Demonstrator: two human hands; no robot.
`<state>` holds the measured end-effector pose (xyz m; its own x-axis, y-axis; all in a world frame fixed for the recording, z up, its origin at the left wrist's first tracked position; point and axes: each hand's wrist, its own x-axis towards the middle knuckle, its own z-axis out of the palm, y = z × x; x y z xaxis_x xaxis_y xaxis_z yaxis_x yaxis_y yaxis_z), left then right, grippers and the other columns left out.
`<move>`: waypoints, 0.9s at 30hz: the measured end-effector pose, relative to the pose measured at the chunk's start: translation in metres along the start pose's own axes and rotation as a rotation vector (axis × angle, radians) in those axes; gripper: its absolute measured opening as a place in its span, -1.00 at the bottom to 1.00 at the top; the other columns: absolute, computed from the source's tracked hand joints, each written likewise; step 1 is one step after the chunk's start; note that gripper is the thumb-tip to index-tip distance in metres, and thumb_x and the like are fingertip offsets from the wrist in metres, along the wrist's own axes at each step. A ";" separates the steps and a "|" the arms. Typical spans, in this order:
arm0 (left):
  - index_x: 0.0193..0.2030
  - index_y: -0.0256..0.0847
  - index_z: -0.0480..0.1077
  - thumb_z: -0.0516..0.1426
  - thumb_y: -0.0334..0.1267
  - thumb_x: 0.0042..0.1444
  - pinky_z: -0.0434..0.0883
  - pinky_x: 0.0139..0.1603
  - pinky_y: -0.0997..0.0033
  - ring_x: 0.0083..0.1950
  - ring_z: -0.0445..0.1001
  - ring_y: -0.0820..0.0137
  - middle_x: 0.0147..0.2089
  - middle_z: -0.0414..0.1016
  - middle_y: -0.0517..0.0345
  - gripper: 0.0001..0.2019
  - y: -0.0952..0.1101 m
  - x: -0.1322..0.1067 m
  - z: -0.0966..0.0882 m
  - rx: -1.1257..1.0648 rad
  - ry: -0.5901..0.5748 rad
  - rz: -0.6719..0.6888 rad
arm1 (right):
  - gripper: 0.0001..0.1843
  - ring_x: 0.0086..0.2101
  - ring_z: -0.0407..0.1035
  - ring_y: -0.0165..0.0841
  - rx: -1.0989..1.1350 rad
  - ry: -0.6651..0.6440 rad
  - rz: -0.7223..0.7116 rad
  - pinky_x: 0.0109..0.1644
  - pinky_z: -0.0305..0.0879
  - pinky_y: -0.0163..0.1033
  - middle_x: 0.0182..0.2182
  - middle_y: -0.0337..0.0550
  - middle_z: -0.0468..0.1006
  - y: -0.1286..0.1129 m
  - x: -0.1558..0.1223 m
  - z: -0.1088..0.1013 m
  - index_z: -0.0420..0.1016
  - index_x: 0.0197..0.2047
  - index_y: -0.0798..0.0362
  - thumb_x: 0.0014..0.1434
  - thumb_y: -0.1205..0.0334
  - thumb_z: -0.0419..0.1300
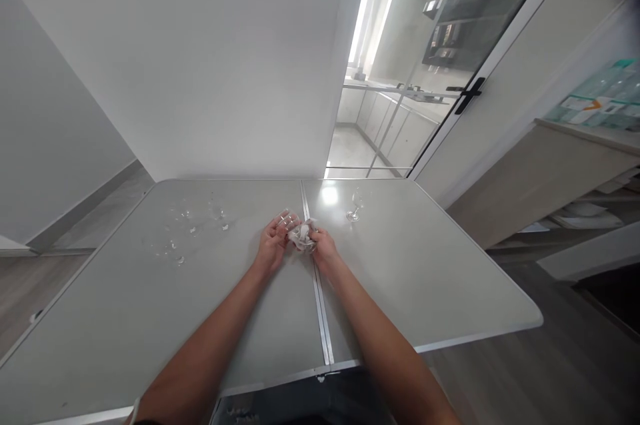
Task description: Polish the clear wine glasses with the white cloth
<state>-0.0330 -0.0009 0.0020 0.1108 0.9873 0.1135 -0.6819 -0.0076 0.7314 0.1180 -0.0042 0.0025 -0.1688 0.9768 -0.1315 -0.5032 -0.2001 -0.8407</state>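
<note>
Above the table's middle seam, my left hand (pixel 273 239) is closed around the bowl of a clear wine glass (pixel 288 219). My right hand (pixel 324 246) grips a crumpled whitish cloth (pixel 303 236), which is pressed against the glass's right end. The cloth covers that end, so the stem and foot are hidden. Both hands are close together, a little above the tabletop (pixel 260 331).
One wine glass (pixel 354 206) stands upright right of the seam. Several clear glasses (pixel 193 221) are on the left half, their outlines faint. A white wall (pixel 225 78) and a glazed door (pixel 395 111) border the far edge. Shelves (pixel 590 145) with bottles stand at right.
</note>
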 end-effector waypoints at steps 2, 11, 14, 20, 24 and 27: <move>0.12 -0.20 0.47 0.43 -0.12 -0.02 0.49 0.08 0.23 0.12 0.55 0.19 0.15 0.53 -0.08 -0.44 -0.001 0.001 -0.002 -0.030 0.026 0.055 | -0.56 -0.39 0.44 -0.34 0.072 0.258 -0.165 -0.37 0.34 -0.27 -0.30 -0.11 0.60 -0.003 0.000 -0.001 0.51 -0.21 0.04 0.04 -0.13 0.40; -0.03 -0.05 0.35 0.40 -0.20 0.04 0.39 0.23 0.18 0.04 0.57 0.37 0.00 0.56 0.18 -0.59 -0.004 0.003 0.002 -0.120 0.201 0.186 | -0.57 -0.25 0.46 -0.33 -0.187 0.150 -0.339 -0.17 0.38 -0.23 -0.14 -0.13 0.59 0.011 -0.006 0.013 0.48 -0.03 -0.02 0.10 -0.03 0.37; 0.01 -0.05 0.33 0.43 -0.24 -0.03 0.43 0.15 0.23 -0.01 0.59 0.37 -0.01 0.60 0.13 -0.50 -0.008 0.001 0.007 -0.003 0.194 0.151 | -0.58 -0.28 0.44 -0.33 -0.311 0.160 -0.385 -0.16 0.37 -0.22 -0.22 -0.15 0.59 0.017 -0.005 0.015 0.49 -0.09 0.02 0.07 -0.02 0.40; -0.17 -0.19 0.44 0.44 -0.21 -0.08 0.47 0.01 0.29 -0.14 0.61 0.33 -0.20 0.64 0.08 -0.62 -0.013 -0.004 0.011 0.294 0.230 0.249 | -0.63 -0.51 0.28 -0.41 -0.485 0.282 -0.407 -0.41 0.21 -0.30 -0.52 -0.22 0.49 0.015 -0.010 0.013 0.55 -0.34 0.12 0.08 -0.06 0.35; -0.19 -0.22 0.46 0.45 -0.20 -0.10 0.48 -0.06 0.34 -0.22 0.60 0.38 -0.28 0.62 0.12 -0.63 -0.009 -0.002 0.009 0.294 0.329 0.322 | -0.57 -0.48 0.33 -0.40 -0.403 0.271 -0.373 -0.38 0.26 -0.30 -0.48 -0.19 0.53 0.011 -0.012 0.010 0.59 -0.31 0.14 0.10 -0.13 0.33; -0.22 -0.21 0.46 0.45 -0.19 -0.10 0.47 -0.08 0.39 -0.22 0.59 0.40 -0.30 0.61 0.14 -0.64 -0.007 0.000 0.008 0.216 0.321 0.304 | -0.56 -0.40 0.40 -0.37 -0.292 0.316 -0.373 -0.31 0.34 -0.28 -0.40 -0.16 0.57 0.007 -0.009 0.008 0.58 -0.22 0.11 0.17 -0.15 0.26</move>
<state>-0.0223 -0.0024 0.0025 -0.3218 0.9340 0.1552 -0.4794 -0.3021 0.8240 0.1095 -0.0153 0.0023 0.2593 0.9617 0.0888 -0.2178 0.1479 -0.9647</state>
